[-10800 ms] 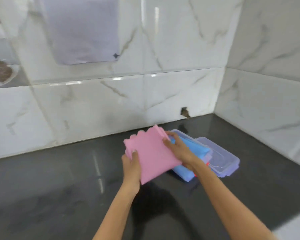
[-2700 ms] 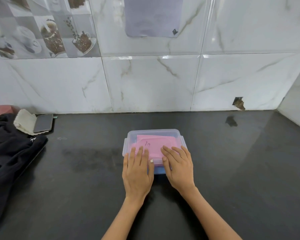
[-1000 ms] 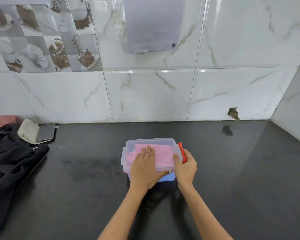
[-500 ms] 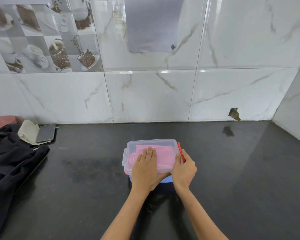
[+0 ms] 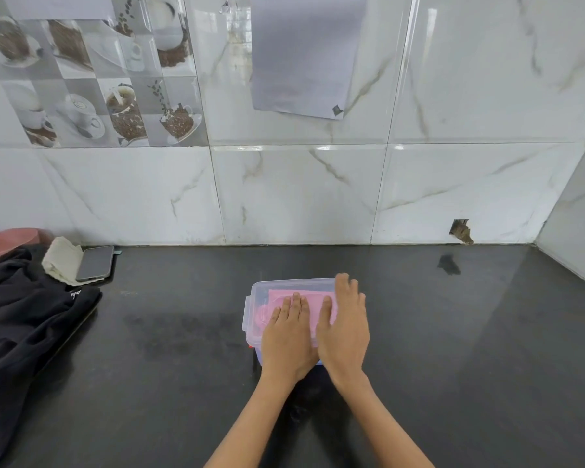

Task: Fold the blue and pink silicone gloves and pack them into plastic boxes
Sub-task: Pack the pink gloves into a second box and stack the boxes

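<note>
Translucent rectangular plastic box [image 5: 255, 319] with its lid on, holding the folded pink silicone glove [image 5: 313, 304], sits mid-tabletop [image 5: 453, 349]. Left hand [image 5: 288, 336] and right hand [image 5: 344, 327] press flat on the lid, fingers extended, gripping nothing.

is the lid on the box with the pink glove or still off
On. The clear lid covers the plastic box, the pink glove showing through it, both hands flat on top. Whether its clips are latched cannot be told.
</note>
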The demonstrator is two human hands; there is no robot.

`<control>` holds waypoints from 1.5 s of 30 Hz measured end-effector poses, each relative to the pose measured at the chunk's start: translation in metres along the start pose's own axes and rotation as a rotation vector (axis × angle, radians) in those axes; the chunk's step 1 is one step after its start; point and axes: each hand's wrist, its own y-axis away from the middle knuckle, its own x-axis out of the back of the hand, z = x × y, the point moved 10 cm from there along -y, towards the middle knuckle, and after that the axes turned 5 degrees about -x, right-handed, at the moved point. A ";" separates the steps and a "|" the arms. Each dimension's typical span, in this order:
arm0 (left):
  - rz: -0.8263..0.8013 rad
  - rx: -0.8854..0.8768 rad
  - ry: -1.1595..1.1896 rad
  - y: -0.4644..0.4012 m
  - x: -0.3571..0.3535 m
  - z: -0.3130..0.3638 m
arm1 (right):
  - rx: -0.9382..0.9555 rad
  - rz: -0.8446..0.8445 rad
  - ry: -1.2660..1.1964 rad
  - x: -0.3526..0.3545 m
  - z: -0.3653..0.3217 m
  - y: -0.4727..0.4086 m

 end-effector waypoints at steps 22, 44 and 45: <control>-0.316 0.143 0.884 0.030 0.016 -0.043 | 0.478 -0.636 0.528 -0.071 0.009 0.021; 0.549 1.331 1.779 0.081 -0.052 -0.098 | 0.424 -0.618 0.540 -0.069 0.011 0.019; 0.640 1.326 1.779 0.082 -0.047 -0.102 | 0.423 -0.617 0.542 -0.069 0.011 0.019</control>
